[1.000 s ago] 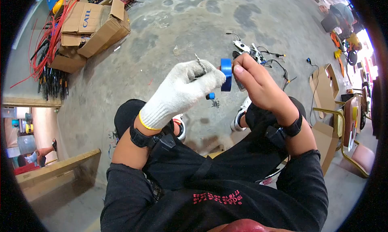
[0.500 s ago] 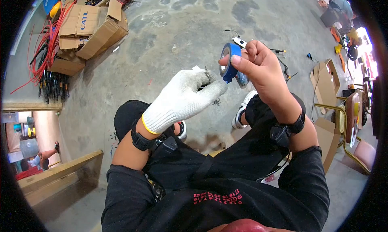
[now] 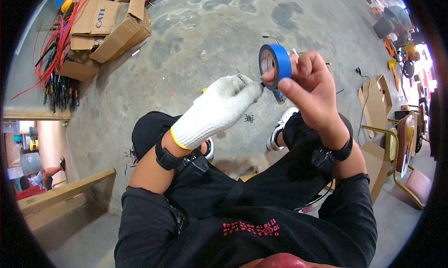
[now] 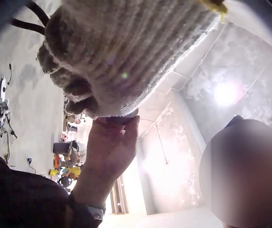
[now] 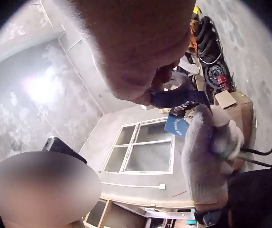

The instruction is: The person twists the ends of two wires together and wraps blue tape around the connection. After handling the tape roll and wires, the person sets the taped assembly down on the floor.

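Note:
My gloved left hand (image 3: 219, 107) grips black cables (image 4: 29, 20), two lengths of which come out beside the white glove in the left wrist view. A thin twisted strand (image 3: 240, 75) shows above its fingers in the head view. My bare right hand (image 3: 310, 93) holds a roll of blue tape (image 3: 283, 65), a finger through the core and the thumb on its edge. A short dark piece of tape (image 3: 263, 85) lies between the roll and the glove's fingertips. The glove hides much of what the left hand holds.
On the floor beyond the right hand lie a black plier-like tool (image 3: 279, 96) and loose cables. Small dark scraps (image 3: 249, 117) lie between my feet. Cardboard boxes (image 3: 116, 30) and red cables (image 3: 44, 58) are at the left, a chair (image 3: 396, 142) at the right.
The right hand has turned the tape roll from edge-on so its core faces left, and raised it slightly. The left hand keeps its grip near the roll. A blue connector below it is out of sight.

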{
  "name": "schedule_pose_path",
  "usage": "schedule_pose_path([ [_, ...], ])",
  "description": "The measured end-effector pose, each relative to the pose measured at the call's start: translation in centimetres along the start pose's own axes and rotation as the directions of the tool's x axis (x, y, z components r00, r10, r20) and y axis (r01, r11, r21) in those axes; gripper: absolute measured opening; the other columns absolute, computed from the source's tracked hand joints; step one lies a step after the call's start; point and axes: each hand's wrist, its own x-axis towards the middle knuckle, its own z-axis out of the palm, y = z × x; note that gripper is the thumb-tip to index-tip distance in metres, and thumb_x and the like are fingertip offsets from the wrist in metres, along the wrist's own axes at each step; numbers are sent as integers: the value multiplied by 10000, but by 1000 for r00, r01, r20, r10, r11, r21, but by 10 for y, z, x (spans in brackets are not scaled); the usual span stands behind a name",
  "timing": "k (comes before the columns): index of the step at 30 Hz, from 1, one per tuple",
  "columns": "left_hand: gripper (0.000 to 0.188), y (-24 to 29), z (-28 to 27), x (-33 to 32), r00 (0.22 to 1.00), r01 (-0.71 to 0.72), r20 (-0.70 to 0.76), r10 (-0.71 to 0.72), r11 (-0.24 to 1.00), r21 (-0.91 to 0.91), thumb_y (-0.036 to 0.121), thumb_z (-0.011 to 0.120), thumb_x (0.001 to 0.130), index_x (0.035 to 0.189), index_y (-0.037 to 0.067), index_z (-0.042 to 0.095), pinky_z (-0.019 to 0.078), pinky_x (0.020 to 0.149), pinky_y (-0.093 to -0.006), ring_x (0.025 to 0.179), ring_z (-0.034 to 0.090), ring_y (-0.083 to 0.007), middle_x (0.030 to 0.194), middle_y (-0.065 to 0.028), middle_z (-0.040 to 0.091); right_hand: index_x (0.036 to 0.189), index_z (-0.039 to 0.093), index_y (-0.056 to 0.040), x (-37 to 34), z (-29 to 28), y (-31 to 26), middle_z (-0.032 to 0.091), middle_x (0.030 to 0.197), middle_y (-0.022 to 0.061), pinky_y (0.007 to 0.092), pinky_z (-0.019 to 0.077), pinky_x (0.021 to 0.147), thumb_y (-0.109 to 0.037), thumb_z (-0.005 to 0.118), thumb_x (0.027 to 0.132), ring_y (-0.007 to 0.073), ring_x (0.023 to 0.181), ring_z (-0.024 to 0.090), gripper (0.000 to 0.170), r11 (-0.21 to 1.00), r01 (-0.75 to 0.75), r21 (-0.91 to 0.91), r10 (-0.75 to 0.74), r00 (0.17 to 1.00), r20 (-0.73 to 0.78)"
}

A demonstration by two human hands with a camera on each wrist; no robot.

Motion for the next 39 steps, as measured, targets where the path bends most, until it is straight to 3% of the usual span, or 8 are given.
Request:
schedule_pose_path([
  [3,331,-4,-9,2,998,62,31,-54,939,-339,400,594,960,1009,83,679,424,549,-237,715,557,-60,781,23,613,969,324,-118,-4,1,2,620,1074,172,392,498,960,-55,685,926,250,1070,653,369,985,138,-100,-120,979,165],
  [8,290,-6,-12,4,993,116,46,-111,791,-601,343,526,1011,983,82,648,448,557,-234,657,563,-80,782,12,620,933,411,-97,-9,3,22,622,1030,129,400,459,854,131,685,762,325,974,581,396,814,394,-427,-236,896,376],
  [11,309,8,-11,3,986,67,-46,-157,645,-762,348,499,1032,974,83,647,466,585,-237,653,580,-95,774,8,626,1016,401,-95,-7,1,24,702,1061,135,383,448,908,195,611,797,282,1034,634,419,735,440,-516,-190,864,466],
  [12,321,4,-17,3,999,52,39,-36,628,-776,353,483,1045,994,84,650,474,602,-237,662,586,-95,824,9,636,1016,401,-95,-7,1,23,702,1061,135,383,448,908,195,611,797,282,1034,634,419,734,442,-516,-189,862,470],
  [22,311,9,-21,-10,998,18,65,22,824,-566,358,522,1027,1032,88,677,444,565,-224,690,578,-71,856,12,644,979,540,-68,-6,3,13,524,991,131,411,428,834,79,678,678,344,934,525,362,647,495,-580,-150,828,540],
  [31,287,4,-15,-10,991,-27,68,114,672,-740,341,581,1000,1061,81,685,454,581,-218,727,600,-78,892,-6,668,963,545,-74,-2,2,9,513,985,125,413,425,853,45,674,651,341,941,519,358,628,472,-618,-84,831,549],
  [37,289,7,-17,-14,983,39,137,119,601,-799,346,601,990,1038,70,674,519,608,-248,748,649,-116,910,-33,679,946,541,-78,-4,0,6,531,973,106,404,413,883,49,634,663,325,955,521,324,763,330,-556,-45,885,463],
  [39,295,3,-14,-12,989,41,122,90,614,-788,358,607,985,1050,77,672,523,592,-240,730,654,-115,901,-32,681,939,543,-79,-1,-1,4,536,964,101,397,414,883,47,618,673,323,949,523,304,683,404,-609,-80,870,487],
])
